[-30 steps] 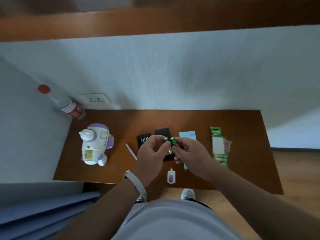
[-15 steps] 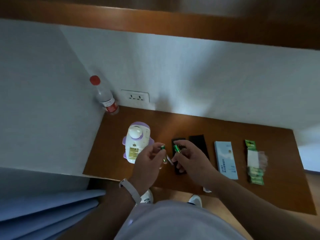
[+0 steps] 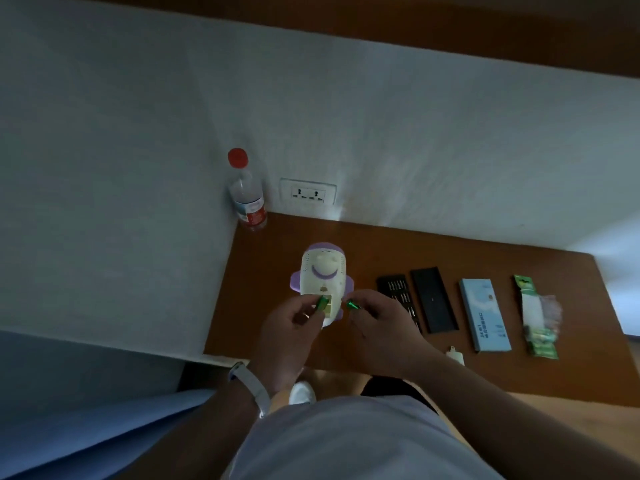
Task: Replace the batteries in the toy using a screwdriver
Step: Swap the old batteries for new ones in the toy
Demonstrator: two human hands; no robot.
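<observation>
Pinching small green cylindrical battery (image 3: 322,302), left hand (image 3: 291,329) over white-purple plastic toy (image 3: 323,271), left on brown wooden table (image 3: 258,278); right hand (image 3: 386,325) pinches second green battery (image 3: 353,304). Light-blue cardboard box (image 3: 485,315) right, print unreadable.

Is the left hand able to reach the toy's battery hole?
Probably yes: the left hand pinches a green battery right at the toy's open battery compartment, with nothing between them.

Toy (image 3: 323,271) partly behind hands (image 3: 291,330)
</observation>
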